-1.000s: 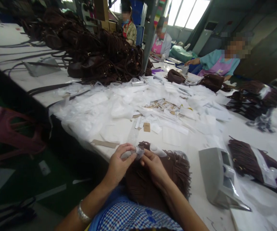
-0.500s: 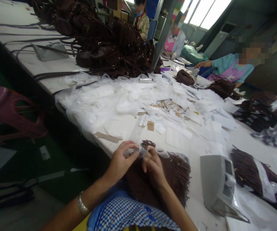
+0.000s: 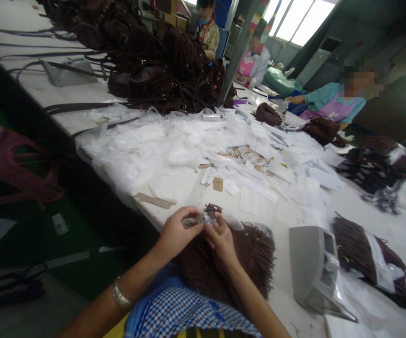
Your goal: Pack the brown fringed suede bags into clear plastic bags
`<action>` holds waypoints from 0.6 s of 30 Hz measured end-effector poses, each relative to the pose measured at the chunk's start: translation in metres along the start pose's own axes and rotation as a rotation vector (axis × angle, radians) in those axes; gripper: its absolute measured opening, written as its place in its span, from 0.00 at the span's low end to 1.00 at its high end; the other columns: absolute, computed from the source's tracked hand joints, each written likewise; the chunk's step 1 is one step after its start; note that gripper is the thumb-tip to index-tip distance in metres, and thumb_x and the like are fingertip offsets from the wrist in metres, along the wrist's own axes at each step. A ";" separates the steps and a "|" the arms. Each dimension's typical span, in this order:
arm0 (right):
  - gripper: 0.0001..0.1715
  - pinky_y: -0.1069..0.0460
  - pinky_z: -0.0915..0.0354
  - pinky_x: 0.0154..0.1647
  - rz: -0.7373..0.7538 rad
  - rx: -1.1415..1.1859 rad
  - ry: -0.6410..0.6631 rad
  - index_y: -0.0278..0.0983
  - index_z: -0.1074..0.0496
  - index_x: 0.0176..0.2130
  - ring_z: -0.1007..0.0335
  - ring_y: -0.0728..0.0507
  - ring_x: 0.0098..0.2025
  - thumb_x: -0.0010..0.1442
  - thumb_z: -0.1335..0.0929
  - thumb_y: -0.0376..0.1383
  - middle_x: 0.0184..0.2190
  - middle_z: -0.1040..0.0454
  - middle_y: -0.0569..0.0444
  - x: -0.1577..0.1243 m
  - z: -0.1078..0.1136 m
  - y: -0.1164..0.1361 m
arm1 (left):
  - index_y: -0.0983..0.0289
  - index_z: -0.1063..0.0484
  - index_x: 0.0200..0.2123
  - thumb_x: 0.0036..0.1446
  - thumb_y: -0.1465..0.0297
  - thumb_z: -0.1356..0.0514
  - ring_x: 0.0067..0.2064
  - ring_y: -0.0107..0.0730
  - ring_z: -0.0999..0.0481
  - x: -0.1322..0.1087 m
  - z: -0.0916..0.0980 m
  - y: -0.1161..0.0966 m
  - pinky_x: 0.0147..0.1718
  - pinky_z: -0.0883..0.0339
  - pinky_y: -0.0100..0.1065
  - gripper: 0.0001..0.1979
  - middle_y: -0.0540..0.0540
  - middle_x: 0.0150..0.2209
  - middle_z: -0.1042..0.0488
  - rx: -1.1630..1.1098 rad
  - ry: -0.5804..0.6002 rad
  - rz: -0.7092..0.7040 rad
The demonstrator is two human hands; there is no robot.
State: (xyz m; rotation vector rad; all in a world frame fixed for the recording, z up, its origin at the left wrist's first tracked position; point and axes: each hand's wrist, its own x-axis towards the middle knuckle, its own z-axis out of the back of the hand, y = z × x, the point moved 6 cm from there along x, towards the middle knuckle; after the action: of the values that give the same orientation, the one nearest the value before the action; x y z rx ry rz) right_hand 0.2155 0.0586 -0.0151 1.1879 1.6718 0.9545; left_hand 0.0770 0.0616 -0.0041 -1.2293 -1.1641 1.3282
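Note:
A brown fringed handbag point(image 3: 248, 251) lies at the table's near edge, against my checked apron. Above its top, my left hand point(image 3: 179, 231) pinches a small crumpled piece of clear plastic point(image 3: 208, 217) between thumb and fingers. From the other side, my right hand point(image 3: 223, 239) grips the same plastic, fingers curled. Whatever the plastic wraps is too small to make out. A bundle of brown cord point(image 3: 213, 208) shows just beyond my fingertips. White padding pokes out of the bag beside my right hand.
Loose white wrapping point(image 3: 146, 145) covers the table's middle, with a brown tag point(image 3: 218, 184) nearer me. A grey moulded holder point(image 3: 308, 267) and a wrapped fringed bag point(image 3: 358, 244) lie right. Brown bags point(image 3: 146, 80) pile up behind; a red stool point(image 3: 16, 164) stands left. Several co-workers sit across.
My right hand's fingers have shifted on the plastic, and the thumb now lies nearer the left fingertips. More brown cord shows beyond the hands. The whole view has shifted slightly.

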 end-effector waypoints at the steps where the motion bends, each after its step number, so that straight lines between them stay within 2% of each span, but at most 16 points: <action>1: 0.22 0.59 0.59 0.17 -0.001 -0.003 0.008 0.38 0.38 0.43 0.57 0.57 0.18 0.56 0.26 0.43 0.24 0.37 0.64 0.000 -0.001 0.000 | 0.63 0.26 0.40 0.51 0.67 0.33 0.45 0.39 0.23 0.001 0.001 0.000 0.40 0.26 0.33 0.13 0.58 0.43 0.23 -0.006 0.019 -0.001; 3: 0.22 0.59 0.58 0.18 -0.002 -0.013 0.025 0.38 0.38 0.43 0.55 0.57 0.18 0.57 0.27 0.43 0.23 0.38 0.65 0.000 -0.002 0.000 | 0.63 0.26 0.38 0.51 0.69 0.34 0.46 0.40 0.23 0.000 0.002 -0.006 0.41 0.27 0.34 0.10 0.57 0.43 0.23 0.026 0.014 -0.054; 6: 0.22 0.58 0.57 0.19 -0.001 -0.032 0.021 0.37 0.39 0.44 0.53 0.56 0.18 0.57 0.27 0.43 0.20 0.40 0.66 0.000 -0.002 0.000 | 0.61 0.27 0.33 0.53 0.73 0.37 0.48 0.38 0.25 -0.007 0.001 -0.022 0.47 0.30 0.36 0.02 0.55 0.44 0.24 0.179 -0.063 -0.218; 8: 0.23 0.58 0.57 0.20 0.004 -0.039 0.000 0.37 0.39 0.45 0.53 0.56 0.18 0.57 0.28 0.43 0.19 0.41 0.66 0.001 -0.001 0.000 | 0.61 0.27 0.32 0.55 0.73 0.38 0.46 0.36 0.25 -0.011 0.000 -0.027 0.48 0.32 0.37 0.02 0.54 0.42 0.23 0.277 -0.109 -0.273; 9: 0.24 0.58 0.56 0.21 0.001 -0.039 -0.009 0.37 0.39 0.46 0.53 0.55 0.18 0.57 0.27 0.44 0.19 0.41 0.67 0.001 -0.001 0.000 | 0.60 0.27 0.35 0.55 0.73 0.38 0.44 0.36 0.25 -0.012 0.000 -0.026 0.47 0.31 0.36 0.04 0.54 0.42 0.23 0.298 -0.129 -0.269; 11: 0.26 0.58 0.56 0.21 -0.012 -0.038 -0.026 0.36 0.40 0.47 0.52 0.55 0.19 0.56 0.27 0.45 0.18 0.40 0.67 0.001 0.000 0.000 | 0.59 0.28 0.45 0.54 0.72 0.36 0.43 0.35 0.24 -0.011 0.002 -0.020 0.42 0.29 0.34 0.14 0.54 0.43 0.24 0.284 -0.159 -0.221; 13: 0.28 0.57 0.55 0.22 -0.026 -0.036 -0.036 0.36 0.40 0.47 0.51 0.54 0.19 0.55 0.27 0.45 0.18 0.40 0.67 0.001 -0.001 -0.001 | 0.59 0.30 0.50 0.53 0.71 0.35 0.44 0.36 0.24 -0.007 0.003 -0.012 0.37 0.28 0.31 0.20 0.55 0.44 0.24 0.225 -0.142 -0.166; 16: 0.26 0.57 0.51 0.25 -0.029 -0.024 -0.029 0.36 0.38 0.46 0.47 0.53 0.21 0.56 0.27 0.45 0.18 0.38 0.66 0.002 -0.002 0.001 | 0.62 0.26 0.41 0.53 0.68 0.35 0.46 0.37 0.24 -0.002 0.002 -0.007 0.38 0.27 0.31 0.11 0.57 0.44 0.24 0.126 -0.083 -0.137; 18: 0.23 0.57 0.48 0.27 -0.029 -0.009 -0.005 0.36 0.37 0.44 0.44 0.53 0.22 0.57 0.27 0.46 0.19 0.35 0.64 0.002 -0.002 0.002 | 0.64 0.26 0.38 0.53 0.65 0.35 0.46 0.38 0.23 -0.001 0.002 -0.006 0.40 0.27 0.33 0.10 0.58 0.46 0.25 0.067 -0.078 -0.116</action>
State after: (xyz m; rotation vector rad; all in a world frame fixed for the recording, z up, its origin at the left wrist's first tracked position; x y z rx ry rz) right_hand 0.2134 0.0603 -0.0131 1.1562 1.6746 0.9396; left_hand 0.0758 0.0615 0.0025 -1.0545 -1.2176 1.3274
